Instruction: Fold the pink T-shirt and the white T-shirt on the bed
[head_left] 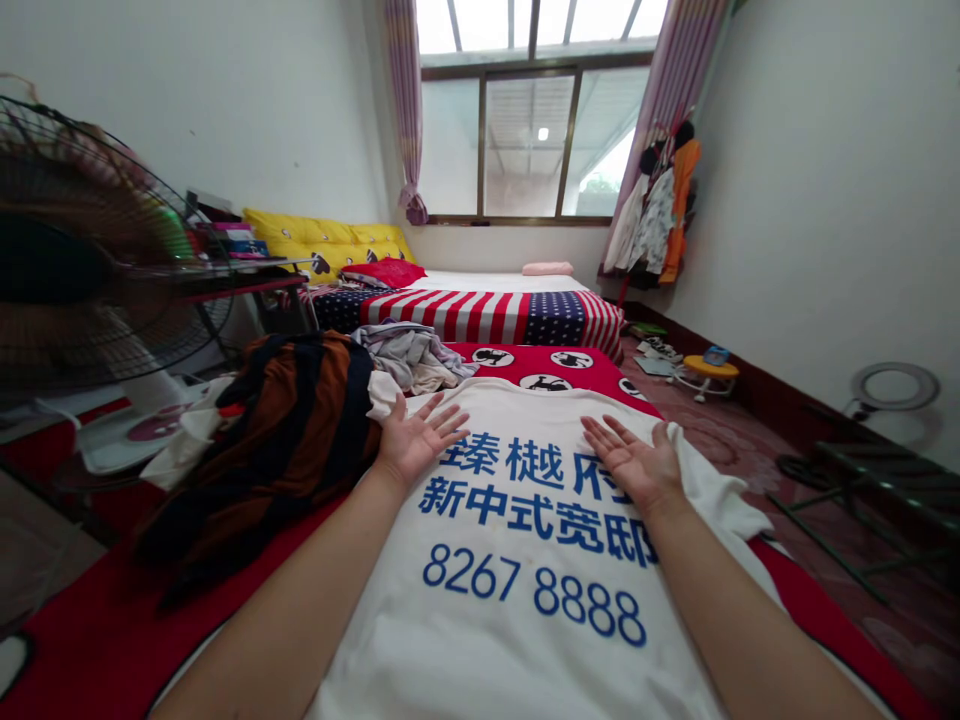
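A white T-shirt (480,640) with blue Chinese characters and a number printed on it lies spread out on a red cloth with black-and-white round prints (525,365). My left hand (420,440) is open, palm up and fingers spread, over the shirt's upper left part. On the right side, my right hand (634,465) is also open with its palm up, near the shirt's right sleeve (720,495). Neither hand holds anything. Whether the hands touch the fabric, I cannot tell.
To the left lie a brown-and-black striped garment (300,420) and a pile of grey clothes (412,355). A fan (67,250) stands at the far left. Behind is a bed with a flag-patterned cover (480,315). A yellow stool (705,370) and a green metal rack (892,480) stand right.
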